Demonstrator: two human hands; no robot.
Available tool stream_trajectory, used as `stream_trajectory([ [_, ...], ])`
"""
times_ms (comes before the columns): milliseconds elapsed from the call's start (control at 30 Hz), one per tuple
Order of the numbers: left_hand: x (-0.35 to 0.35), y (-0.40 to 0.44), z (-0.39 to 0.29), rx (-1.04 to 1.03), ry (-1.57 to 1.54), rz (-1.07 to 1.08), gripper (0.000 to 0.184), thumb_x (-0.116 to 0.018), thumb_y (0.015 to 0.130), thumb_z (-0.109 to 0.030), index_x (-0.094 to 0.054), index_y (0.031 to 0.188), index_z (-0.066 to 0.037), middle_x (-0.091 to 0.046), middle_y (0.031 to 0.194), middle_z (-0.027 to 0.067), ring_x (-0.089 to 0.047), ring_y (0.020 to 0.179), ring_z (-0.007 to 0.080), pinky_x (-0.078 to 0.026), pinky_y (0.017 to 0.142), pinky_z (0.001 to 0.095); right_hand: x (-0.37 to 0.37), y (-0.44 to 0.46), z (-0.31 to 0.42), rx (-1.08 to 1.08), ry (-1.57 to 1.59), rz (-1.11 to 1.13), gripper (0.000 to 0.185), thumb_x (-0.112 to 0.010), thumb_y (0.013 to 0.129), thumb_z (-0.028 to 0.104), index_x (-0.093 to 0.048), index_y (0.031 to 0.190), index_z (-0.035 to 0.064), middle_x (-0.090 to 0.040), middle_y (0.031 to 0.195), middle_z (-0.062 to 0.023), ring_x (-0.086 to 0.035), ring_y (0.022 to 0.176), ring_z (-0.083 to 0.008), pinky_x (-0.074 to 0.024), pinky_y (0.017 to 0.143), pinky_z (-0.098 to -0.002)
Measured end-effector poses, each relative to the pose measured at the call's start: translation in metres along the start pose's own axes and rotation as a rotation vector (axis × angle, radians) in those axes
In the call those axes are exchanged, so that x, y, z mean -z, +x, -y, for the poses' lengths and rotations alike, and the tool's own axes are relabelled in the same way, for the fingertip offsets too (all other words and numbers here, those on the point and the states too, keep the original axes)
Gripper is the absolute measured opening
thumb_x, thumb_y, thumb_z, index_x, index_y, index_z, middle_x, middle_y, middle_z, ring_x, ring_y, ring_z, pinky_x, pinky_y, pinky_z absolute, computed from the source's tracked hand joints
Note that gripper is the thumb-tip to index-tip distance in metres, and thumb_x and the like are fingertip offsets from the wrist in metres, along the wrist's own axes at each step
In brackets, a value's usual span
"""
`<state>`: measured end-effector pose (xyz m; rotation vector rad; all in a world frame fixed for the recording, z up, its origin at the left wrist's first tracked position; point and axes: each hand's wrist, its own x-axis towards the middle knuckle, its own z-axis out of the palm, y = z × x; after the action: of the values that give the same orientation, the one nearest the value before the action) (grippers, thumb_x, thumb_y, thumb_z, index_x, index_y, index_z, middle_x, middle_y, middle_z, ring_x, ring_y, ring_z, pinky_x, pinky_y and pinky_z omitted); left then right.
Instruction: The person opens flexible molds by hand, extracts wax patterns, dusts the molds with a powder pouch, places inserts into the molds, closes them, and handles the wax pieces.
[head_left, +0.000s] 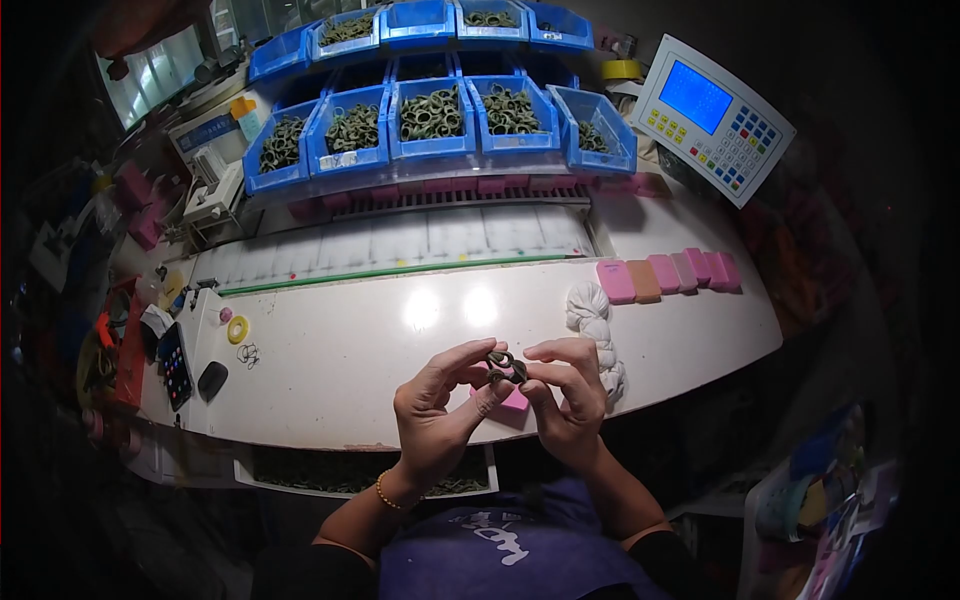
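Near the front edge of the white table, my left hand [440,405] and my right hand [568,400] meet around a small dark, ring-like part [507,368]. The fingertips of both hands pinch it from either side. Its exact shape is hard to make out. Beneath the hands, partly hidden by them, lies a pink block [514,400] on the table. A twisted white cloth [592,322] lies just beyond my right hand.
Blue bins [430,118] with similar dark parts stand in rows at the back. A keypad panel [716,118] is at the back right, above a row of pink and brown blocks [645,281]. At left are a phone [176,366], a mouse [212,380] and yellow tape [238,329].
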<state>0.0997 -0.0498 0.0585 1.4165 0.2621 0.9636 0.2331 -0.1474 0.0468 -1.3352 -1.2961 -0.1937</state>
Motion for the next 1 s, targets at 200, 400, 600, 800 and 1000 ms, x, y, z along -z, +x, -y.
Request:
stream_trajectory([
  [200,0.0005,-0.0014,0.0003,0.007,0.061,-0.024,0.041,-0.077,0.085,0.0,-0.064,0.123,0.001,-0.073,0.105,0.011,-0.07,0.088,0.0128,-0.055,0.079,0.0259,-0.0013,-0.0011,-0.0008,-0.005,0.006,0.004,0.017,-0.076,0.086,0.013,-0.069,0.099,0.004,-0.068,0.1,-0.0111,-0.058,0.092,-0.0263,-0.0486,0.079,-0.0364],
  [400,0.0007,-0.0014,-0.0021,0.0,0.084,-0.032,0.041,-0.077,0.084,0.0,-0.064,0.123,0.001,-0.073,0.102,0.0106,-0.07,0.087,0.0121,-0.055,0.077,0.0257,-0.0019,-0.002,-0.0007,-0.004,0.009,0.015,0.015,-0.076,0.086,0.013,-0.068,0.096,0.0047,-0.069,0.098,-0.0101,-0.058,0.091,-0.027,-0.0484,0.079,-0.0365],
  [600,0.0004,-0.0012,-0.0032,-0.002,0.094,-0.039,0.04,-0.077,0.083,0.002,-0.064,0.122,0.001,-0.073,0.102,0.0108,-0.07,0.085,0.0121,-0.055,0.075,0.025,-0.0017,-0.0028,-0.0003,-0.01,0.014,0.017,0.014,-0.076,0.087,0.015,-0.069,0.095,0.0054,-0.069,0.097,-0.0097,-0.058,0.09,-0.0271,-0.0483,0.079,-0.0363],
  [800,0.0006,-0.0017,-0.0028,0.008,0.101,-0.049,0.04,-0.078,0.083,0.002,-0.065,0.121,0.001,-0.073,0.102,0.0108,-0.071,0.085,0.0126,-0.055,0.074,0.0246,-0.0015,-0.0027,0.0017,-0.022,0.023,0.022,0.014,-0.075,0.087,0.016,-0.069,0.093,0.0056,-0.069,0.096,-0.0097,-0.058,0.09,-0.0272,-0.0484,0.079,-0.0362],
  [1000,0.0011,-0.0017,-0.0039,0.009,0.122,-0.055,0.04,-0.078,0.082,0.001,-0.065,0.12,0.001,-0.074,0.102,0.0103,-0.07,0.082,0.0114,-0.052,0.068,0.0227,-0.0031,-0.0043,0.002,-0.072,0.062,0.029,0.014,-0.073,0.09,0.018,-0.068,0.092,0.0048,-0.069,0.094,-0.0097,-0.059,0.091,-0.027,-0.0482,0.08,-0.0362],
])
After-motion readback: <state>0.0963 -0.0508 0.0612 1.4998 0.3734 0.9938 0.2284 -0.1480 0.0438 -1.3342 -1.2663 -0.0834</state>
